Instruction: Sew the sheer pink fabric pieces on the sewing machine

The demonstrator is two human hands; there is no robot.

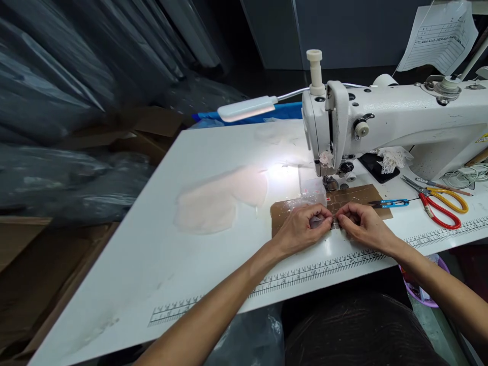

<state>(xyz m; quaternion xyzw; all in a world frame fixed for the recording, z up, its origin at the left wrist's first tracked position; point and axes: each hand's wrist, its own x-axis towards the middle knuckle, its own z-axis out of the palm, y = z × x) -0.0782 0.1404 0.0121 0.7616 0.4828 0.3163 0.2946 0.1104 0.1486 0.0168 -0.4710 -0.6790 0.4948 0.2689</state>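
My left hand (303, 227) and my right hand (362, 224) meet at the front of the white table (160, 264), just before the sewing machine (385, 122). Both pinch a small sheer piece of fabric (318, 220) and something tiny and metallic (335, 223) between their fingertips. They rest over a brown cardboard patch (358, 195) taped to the table below the needle. A clear plastic bit (314, 190) lies right behind the left hand.
Pale pink fabric pieces (221, 201) lie left of the hands under the lamp (247, 108). Blue thread snips (391, 204), red and yellow scissors (438, 206), lace (391, 160) sit to the right. A printed ruler (297, 274) runs along the table's front edge. Cardboard boxes (145, 132) stand at left.
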